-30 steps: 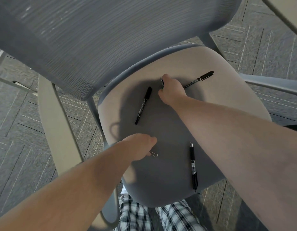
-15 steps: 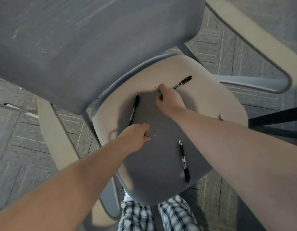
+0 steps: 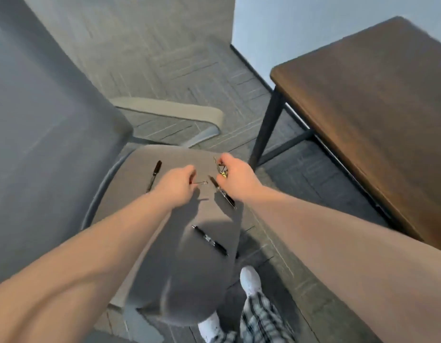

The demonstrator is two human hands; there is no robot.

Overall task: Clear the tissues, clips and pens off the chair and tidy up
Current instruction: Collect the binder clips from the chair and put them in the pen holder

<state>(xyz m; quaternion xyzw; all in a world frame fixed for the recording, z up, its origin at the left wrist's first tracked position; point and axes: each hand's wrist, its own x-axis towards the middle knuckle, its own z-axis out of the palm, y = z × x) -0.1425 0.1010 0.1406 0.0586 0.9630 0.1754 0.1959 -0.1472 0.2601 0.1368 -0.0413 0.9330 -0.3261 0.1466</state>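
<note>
Shift: both hands now lifted off the seat and drawn together, each carrying a clip; half a second back they were pressed to the cushion. View has swung right — a wooden bench now shows.
Left hand (image 3: 177,186): closed in a pinch on a binder clip (image 3: 201,182), its wire loops sticking out to the right, held just above the chair seat (image 3: 130,206).
Right hand (image 3: 233,175): fingers curled shut around a small bunch of clips (image 3: 220,168) — wire handles and a yellow bit visible; blurred, count unclear.
Pens: three black ones lie on the seat. Far pen (image 3: 154,175) near the backrest, left of the left hand. Middle pen (image 3: 223,193) partly under the right hand, pointing toward the seat's right edge. Near pen (image 3: 209,240) lies diagonally close to the front-right edge.
Edges and room: backrest (image 3: 41,144) fills the left; armrest (image 3: 170,108) beyond the seat. Bench (image 3: 378,107) stands to the right, apart from the chair, carpet floor (image 3: 165,58) between them.
Below: checked trouser legs and a white shoe (image 3: 250,280) by the seat's front.
</note>
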